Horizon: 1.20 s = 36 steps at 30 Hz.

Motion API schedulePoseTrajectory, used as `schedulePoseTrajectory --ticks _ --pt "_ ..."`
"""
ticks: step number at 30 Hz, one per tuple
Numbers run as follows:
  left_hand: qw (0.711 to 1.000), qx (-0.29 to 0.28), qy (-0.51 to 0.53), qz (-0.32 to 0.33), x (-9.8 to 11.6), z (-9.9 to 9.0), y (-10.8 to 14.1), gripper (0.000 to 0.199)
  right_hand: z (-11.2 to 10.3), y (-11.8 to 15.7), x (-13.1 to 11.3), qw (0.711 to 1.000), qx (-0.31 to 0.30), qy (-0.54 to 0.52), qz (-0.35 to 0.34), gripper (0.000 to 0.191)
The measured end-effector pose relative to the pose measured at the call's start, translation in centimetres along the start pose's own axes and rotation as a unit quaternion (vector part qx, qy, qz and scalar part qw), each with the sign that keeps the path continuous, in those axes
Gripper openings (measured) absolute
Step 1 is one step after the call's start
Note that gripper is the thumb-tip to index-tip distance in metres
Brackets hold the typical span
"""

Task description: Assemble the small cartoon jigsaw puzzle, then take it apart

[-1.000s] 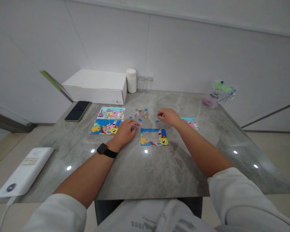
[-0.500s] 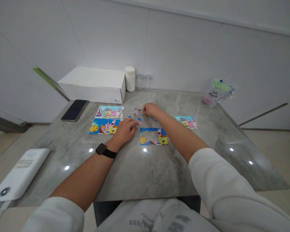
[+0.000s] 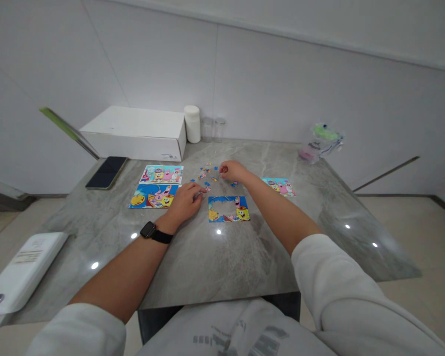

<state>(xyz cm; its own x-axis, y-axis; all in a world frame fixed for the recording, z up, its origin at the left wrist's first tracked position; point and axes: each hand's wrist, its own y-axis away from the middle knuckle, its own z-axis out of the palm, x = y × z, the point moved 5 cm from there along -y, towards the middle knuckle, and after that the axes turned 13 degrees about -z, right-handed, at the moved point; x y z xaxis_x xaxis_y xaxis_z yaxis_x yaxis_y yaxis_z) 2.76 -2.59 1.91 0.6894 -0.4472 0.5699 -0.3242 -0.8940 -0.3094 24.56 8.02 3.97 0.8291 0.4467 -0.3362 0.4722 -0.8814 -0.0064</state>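
Note:
Loose jigsaw puzzle pieces lie scattered on the grey table, several of them blue, yellow or pink. My right hand is over their right side, fingertips pinched together; whatever is between them is too small to make out. Palm down, my left hand rests with fingers extended, the index finger beside a pink piece. Between my forearms lies a partly filled jigsaw puzzle, its border joined around a bare middle. Left of it, the left hand partly overlaps a blue cartoon picture.
Above that is another cartoon picture. A third cartoon picture is partly behind my right forearm. Around stand a phone, a white box, a white bottle, clear jars, a plastic bag and a white power bank.
The whole view has shifted slightly. My right hand has drawn a little to the right, uncovering more pieces, with its fingers still pinched. The left hand stays in about the same place.

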Motion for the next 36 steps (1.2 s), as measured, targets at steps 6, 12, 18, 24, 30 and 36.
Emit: schedulePoseTrajectory --ticks 6,12,18,24,30,36 --pt "1.000 -0.010 -0.005 0.011 0.6 0.1 0.1 0.026 -1.6 6.5 0.7 0.993 0.059 -0.094 -0.030 0.010" --pt "0.996 -0.034 -0.034 0.071 2.3 0.5 0.6 0.027 -1.8 11.8 0.3 0.977 0.039 -0.209 -0.020 0.019" --pt "0.980 -0.079 -0.100 0.155 6.6 0.8 2.7 0.030 -1.2 12.9 -1.1 0.969 -0.003 -0.246 -0.040 0.021" --pt "0.957 -0.164 -0.092 0.220 10.7 1.7 5.1 0.026 -0.5 12.8 -1.9 0.975 -0.047 -0.213 -0.049 0.019" --pt "0.952 -0.183 -0.108 0.220 10.3 2.0 5.2 0.024 -0.3 13.5 -2.8 0.978 -0.105 -0.175 -0.051 0.013" --pt "0.952 -0.197 -0.096 0.213 9.9 1.7 5.2 0.028 0.2 13.5 -3.6 0.981 -0.132 -0.117 -0.085 0.010"
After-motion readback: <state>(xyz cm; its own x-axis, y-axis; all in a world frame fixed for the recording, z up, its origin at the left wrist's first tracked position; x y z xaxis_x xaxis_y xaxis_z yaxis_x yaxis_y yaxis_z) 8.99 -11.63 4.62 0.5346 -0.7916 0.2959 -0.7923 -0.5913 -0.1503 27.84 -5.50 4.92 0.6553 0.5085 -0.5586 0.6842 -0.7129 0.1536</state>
